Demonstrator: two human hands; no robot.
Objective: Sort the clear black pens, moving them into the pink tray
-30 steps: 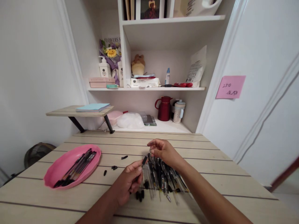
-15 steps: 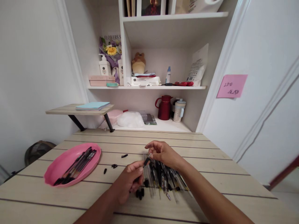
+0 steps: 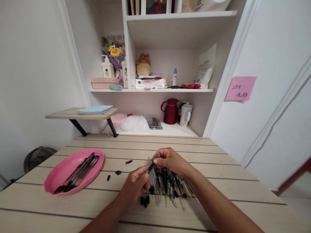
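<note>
My left hand [image 3: 136, 186] is closed around one black-capped pen [image 3: 151, 167], holding it by the barrel. The fingertips of my right hand [image 3: 170, 160] pinch the same pen at its cap end. Both hands hover just over a pile of clear pens with black parts [image 3: 167, 186] spread on the wooden table [image 3: 218, 181]. A few loose black caps [image 3: 145, 201] lie beside my left hand. Off to the left, a pink oval tray [image 3: 60, 168] holds several black pens [image 3: 77, 173].
Small black caps [image 3: 118, 172] are scattered between the tray and the pile. A low riser shelf with a blue notebook [image 3: 95, 109] stands at the table's back left. Behind are shelves with a red jug [image 3: 170, 111], bottles and a pink sticky note [image 3: 240, 88] on the wall.
My right hand has dropped slightly and closed its fingertips onto the cap end of the pen that my left hand holds. The hands are now closer together.
</note>
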